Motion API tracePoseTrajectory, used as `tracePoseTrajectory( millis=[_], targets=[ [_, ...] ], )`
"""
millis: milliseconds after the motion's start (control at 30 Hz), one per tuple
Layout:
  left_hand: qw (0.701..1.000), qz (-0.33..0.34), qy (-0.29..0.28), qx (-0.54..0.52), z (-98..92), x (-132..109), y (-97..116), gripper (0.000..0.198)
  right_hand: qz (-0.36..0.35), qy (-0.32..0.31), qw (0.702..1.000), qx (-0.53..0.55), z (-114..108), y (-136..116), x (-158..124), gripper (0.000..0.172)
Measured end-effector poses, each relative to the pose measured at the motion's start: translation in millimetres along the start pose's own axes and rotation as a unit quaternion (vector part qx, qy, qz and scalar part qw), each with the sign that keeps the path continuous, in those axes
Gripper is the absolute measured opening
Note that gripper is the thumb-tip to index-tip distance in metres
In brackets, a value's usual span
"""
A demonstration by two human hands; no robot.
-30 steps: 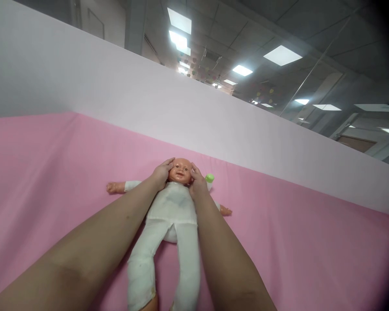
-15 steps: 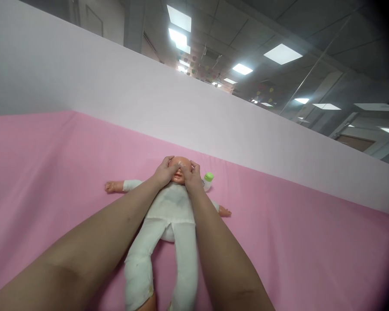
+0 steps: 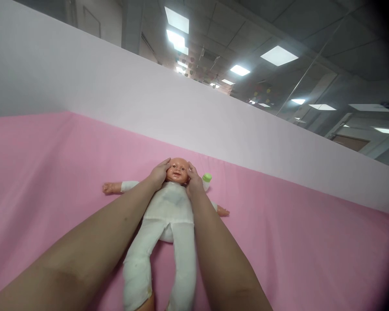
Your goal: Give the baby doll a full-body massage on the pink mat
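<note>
A baby doll (image 3: 170, 207) with a white cloth body lies on its back, arms spread and legs toward me. Its smooth plastic head (image 3: 177, 172) is framed by my two hands. Along the head's left side rests my left hand (image 3: 158, 174), open, fingers stretched and pointing away from me. My right hand (image 3: 194, 177) is open against the opposite side, its fingertips near the temple. The thumbs are not over the face, which shows fully. Just right of my right hand is a small bottle with a green cap (image 3: 207, 177), partly hidden behind that hand.
Pink sheeting (image 3: 294, 229) covers the surface under the doll. A white wall panel (image 3: 142, 103) rises behind its head and slopes down to the right. Beyond the panel, ceiling lights (image 3: 278, 55) and a clear pane show.
Both thumbs have moved outward from the middle of the doll's face to the sides of its head, uncovering the eyes and nose. The view has shifted slightly.
</note>
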State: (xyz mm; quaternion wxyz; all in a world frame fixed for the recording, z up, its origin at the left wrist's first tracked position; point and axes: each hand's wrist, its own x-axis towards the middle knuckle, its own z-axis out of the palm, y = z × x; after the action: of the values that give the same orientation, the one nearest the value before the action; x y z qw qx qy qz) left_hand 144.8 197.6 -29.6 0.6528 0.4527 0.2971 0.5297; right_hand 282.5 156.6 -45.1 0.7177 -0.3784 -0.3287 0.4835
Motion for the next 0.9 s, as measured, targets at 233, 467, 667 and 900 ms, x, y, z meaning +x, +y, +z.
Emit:
tracePoseTrajectory(
  millis=[233, 467, 667, 900],
  targets=[
    [0.998, 0.049, -0.034, 0.032, -7.4, 2.8, -4.7, 0.071, -0.045, -0.040, 0.997, -0.037, 4.7, -3.5, -6.6, 0.072],
    [0.987, 0.094, -0.028, 0.125, -14.0, 7.3, -9.1, 0.072, -0.083, -0.016, 0.986, -0.145, 8.4, -8.0, -8.9, 0.075],
    [0.992, 0.071, 0.008, 0.103, -8.5, 10.1, -9.9, 0.059, -0.066, 0.017, 0.992, -0.105, 8.7, -2.4, -3.4, 0.058],
    [1.000, 0.006, 0.010, 0.008, -3.2, 2.7, -2.7, 0.061, 0.009, 0.002, 1.000, -0.006, -1.2, 2.1, 4.9, 0.060]
  ],
)
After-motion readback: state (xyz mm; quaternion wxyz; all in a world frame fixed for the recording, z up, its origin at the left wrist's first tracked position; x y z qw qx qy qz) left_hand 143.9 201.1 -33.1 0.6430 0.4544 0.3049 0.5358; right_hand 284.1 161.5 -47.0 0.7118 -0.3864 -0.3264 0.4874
